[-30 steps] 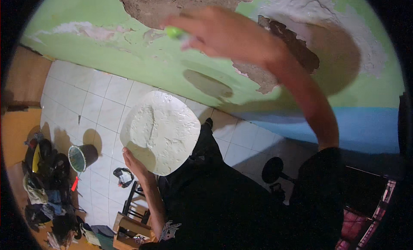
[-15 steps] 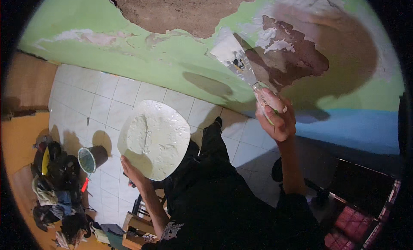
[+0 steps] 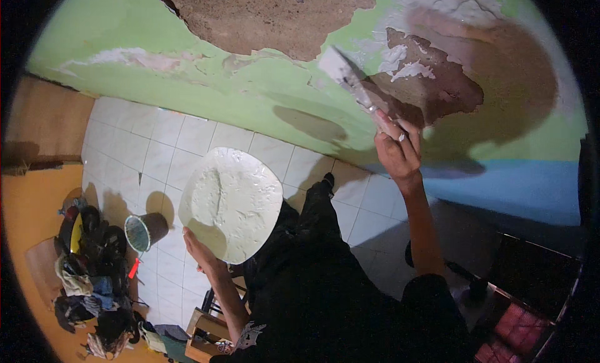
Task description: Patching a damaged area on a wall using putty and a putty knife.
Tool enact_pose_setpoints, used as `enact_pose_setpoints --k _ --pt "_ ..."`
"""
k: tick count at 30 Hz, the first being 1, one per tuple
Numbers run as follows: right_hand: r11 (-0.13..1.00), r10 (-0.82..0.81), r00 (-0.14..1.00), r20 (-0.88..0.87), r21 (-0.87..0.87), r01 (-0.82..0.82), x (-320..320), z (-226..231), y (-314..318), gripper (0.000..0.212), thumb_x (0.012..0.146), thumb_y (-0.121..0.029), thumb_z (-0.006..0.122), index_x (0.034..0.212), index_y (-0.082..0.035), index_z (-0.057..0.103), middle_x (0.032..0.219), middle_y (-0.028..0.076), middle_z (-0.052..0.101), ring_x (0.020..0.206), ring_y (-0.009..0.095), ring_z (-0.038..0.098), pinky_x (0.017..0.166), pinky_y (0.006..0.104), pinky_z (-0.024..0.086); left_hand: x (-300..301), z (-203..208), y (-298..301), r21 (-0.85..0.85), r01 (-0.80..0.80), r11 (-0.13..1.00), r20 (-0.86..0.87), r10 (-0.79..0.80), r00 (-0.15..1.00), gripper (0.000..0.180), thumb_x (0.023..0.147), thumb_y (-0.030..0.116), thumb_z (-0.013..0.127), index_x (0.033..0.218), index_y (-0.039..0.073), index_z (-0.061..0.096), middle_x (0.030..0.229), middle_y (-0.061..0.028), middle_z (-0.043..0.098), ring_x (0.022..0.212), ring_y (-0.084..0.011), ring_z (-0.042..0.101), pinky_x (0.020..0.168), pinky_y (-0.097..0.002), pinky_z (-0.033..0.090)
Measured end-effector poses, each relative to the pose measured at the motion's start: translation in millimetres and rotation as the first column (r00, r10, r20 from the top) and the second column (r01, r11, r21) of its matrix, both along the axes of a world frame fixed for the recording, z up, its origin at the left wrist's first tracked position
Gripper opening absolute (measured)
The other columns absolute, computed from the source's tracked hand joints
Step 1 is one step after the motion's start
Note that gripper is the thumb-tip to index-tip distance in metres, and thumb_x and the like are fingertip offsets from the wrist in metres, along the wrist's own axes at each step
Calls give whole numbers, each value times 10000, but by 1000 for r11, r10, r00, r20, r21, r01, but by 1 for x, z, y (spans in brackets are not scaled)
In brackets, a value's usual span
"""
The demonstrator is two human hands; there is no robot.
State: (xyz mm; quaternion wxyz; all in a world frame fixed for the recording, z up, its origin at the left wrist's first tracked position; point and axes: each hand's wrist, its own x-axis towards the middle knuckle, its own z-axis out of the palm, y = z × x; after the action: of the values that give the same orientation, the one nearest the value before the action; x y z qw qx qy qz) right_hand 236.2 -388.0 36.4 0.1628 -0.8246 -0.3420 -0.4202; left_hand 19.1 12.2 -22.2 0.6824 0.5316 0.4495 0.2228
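My right hand [image 3: 400, 149] is closed round the handle of a wide putty knife [image 3: 345, 75], its blade smeared with white filler. The blade is at the green wall [image 3: 206, 81], left of a bare brown patch [image 3: 431, 81] that carries streaks of filler; whether it touches the wall I cannot tell. My left hand [image 3: 201, 250] grips the lower left edge of a pale rounded-square plate [image 3: 272, 175], its fingers partly hidden beneath. A thick spread of white filler [image 3: 228, 197] covers most of the plate.
A larger bare patch [image 3: 269, 19] shows at the wall's top. On the tiled floor [image 3: 181, 150] a dark bucket [image 3: 147, 230] stands left of the plate, near a red-handled tool [image 3: 134, 268] and a heap of bags and clothes [image 3: 94, 269]. A wooden box [image 3: 206, 335] lies below.
The putty knife has turned, its blade now more edge-on and slightly right of before. My right hand has rotated with it. The whole view has shifted a little.
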Motion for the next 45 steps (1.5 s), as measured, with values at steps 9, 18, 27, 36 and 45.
enact_pose_setpoints --k 9,18,27,36,45 --pt "996 -79 997 25 37 78 5 4 -2 372 706 58 813 895 -35 507 1112 152 699 912 332 638 762 398 552 3 2 -4 2 -18 1000 -4 18 1000 557 1032 457 402 1329 -8 475 1155 -132 589 984 -242 612 821 -380 510" --pt "998 -37 998 56 59 33 -2 6 4 282 714 31 796 869 -21 567 1208 64 678 898 282 611 750 356 527 3 6 -4 -2 17 1000 -13 -18 1000 539 1030 451 408 1311 -3 483 1132 -128 591 987 -243 615 817 -380 516" --pt "993 -98 995 -28 65 100 -6 6 10 244 673 23 810 773 -12 591 1223 73 664 836 282 572 708 364 506 8 20 -15 17 19 1000 -8 -19 1000 507 1042 420 374 1313 2 470 1131 -145 593 961 -254 620 792 -382 530" --pt "978 -159 986 -40 128 163 -30 1 -1 233 679 32 815 803 6 620 1154 106 689 810 281 587 693 377 493 4 8 -8 1 13 1000 36 -13 999 552 1017 457 428 1316 -3 485 1132 -136 600 949 -249 627 790 -395 530" --pt "980 -136 989 -55 142 143 -57 5 2 211 707 81 773 884 24 672 1160 106 683 820 269 602 726 378 515 2 5 0 30 80 996 5 -80 997 535 1028 433 412 1329 -6 470 1171 -151 592 1008 -268 624 836 -422 522"
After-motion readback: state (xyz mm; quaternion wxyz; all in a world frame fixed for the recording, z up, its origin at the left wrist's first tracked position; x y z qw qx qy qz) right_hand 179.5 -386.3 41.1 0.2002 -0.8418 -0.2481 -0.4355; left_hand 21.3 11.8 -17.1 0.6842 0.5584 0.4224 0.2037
